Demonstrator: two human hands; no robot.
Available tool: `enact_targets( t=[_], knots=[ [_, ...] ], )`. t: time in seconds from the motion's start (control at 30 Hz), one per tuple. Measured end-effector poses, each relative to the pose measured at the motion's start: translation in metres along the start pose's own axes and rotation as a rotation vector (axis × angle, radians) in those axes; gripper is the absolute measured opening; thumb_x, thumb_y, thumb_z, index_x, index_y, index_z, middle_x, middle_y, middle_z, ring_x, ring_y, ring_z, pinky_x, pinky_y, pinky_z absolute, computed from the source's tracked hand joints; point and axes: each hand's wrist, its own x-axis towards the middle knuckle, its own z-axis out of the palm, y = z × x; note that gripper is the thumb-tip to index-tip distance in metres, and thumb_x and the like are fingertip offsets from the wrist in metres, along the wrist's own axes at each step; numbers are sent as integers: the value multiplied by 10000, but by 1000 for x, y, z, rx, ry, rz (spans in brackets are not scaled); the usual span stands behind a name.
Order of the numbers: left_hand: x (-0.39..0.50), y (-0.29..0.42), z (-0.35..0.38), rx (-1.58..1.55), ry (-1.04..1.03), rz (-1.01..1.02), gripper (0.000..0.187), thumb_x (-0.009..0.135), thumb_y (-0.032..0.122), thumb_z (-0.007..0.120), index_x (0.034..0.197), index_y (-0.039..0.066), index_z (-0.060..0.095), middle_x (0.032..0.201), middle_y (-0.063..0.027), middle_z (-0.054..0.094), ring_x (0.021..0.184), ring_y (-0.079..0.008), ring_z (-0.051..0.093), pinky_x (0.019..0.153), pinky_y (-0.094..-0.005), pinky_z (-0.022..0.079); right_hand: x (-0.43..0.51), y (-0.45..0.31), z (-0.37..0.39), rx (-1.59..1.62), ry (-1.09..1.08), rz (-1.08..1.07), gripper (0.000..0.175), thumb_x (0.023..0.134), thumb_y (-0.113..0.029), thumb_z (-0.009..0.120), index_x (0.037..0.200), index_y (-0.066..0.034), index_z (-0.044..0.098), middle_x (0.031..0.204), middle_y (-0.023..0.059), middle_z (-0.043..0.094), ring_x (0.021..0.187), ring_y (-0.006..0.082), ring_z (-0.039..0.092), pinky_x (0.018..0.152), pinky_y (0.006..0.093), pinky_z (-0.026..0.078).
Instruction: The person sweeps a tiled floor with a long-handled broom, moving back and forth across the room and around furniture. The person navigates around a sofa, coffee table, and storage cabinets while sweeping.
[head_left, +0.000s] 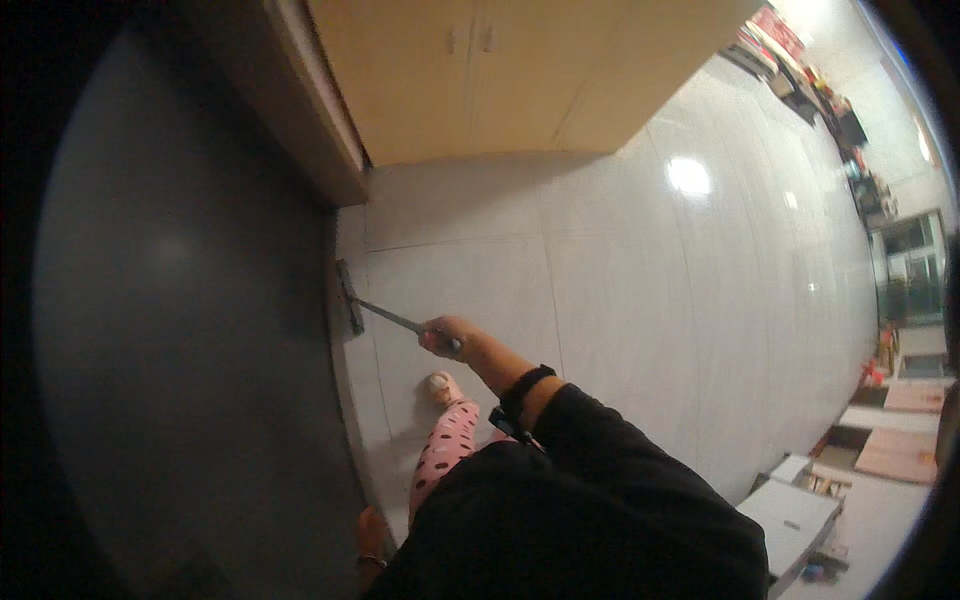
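My right hand (444, 334) is closed around the grey handle (390, 316) of a broom or flat mop. Its narrow dark head (349, 298) rests on the pale tiled floor, close along the base of a large dark panel, perhaps a door (187, 315). From above the handle looks foreshortened, and its top end pokes out of my fist. Low in the picture, my left hand (370, 529) is beside the edge of that dark panel. Its fingers are too blurred to tell whether they grip the edge.
A light wooden cabinet (480, 82) meets a door frame (330, 150) at the top. My shoe (441, 387) stands near the panel's base. White furniture (791, 517) is at lower right, and pink-fronted cabinets (900, 454) lie beyond. Shiny tiles (622, 300) spread to the right.
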Motion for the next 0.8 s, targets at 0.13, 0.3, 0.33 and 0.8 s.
enact_targets(
  t=[0.13, 0.3, 0.33, 0.8],
  knots=[
    [25, 5, -45, -45, -11, -25, 243, 835, 192, 489, 1012, 30, 526, 789, -63, 570, 607, -162, 543, 525, -289, 437, -46, 16, -54, -107, 178, 186, 173, 840, -111, 407, 709, -44, 499, 605, -15, 424, 553, 98, 369, 491, 223, 353],
    [76, 50, -73, 544, -246, 347, 223, 798, 125, 498, 994, 24, 536, 728, -46, 560, 589, -132, 534, 501, -262, 426, -223, 23, -114, 402, 703, 430, 181, 808, -178, 481, 838, -3, 512, 603, 60, 455, 535, 88, 420, 466, 241, 382],
    [86, 70, -74, 538, -273, 499, 233, 792, 113, 496, 1005, 24, 531, 723, -44, 557, 582, -126, 529, 496, -253, 424, -260, 21, -120, 653, 843, 435, 173, 814, -159, 466, 839, 10, 489, 611, 57, 447, 525, 85, 416, 454, 224, 384],
    [159, 274, -7, 395, -246, -87, 244, 800, 83, 479, 1030, 16, 525, 724, -51, 559, 569, -112, 529, 446, -220, 407, -365, -19, -160, 1063, 1193, 457, 238, 837, -135, 498, 1025, -66, 370, 708, 57, 458, 525, 84, 458, 428, 168, 398]
  ],
)
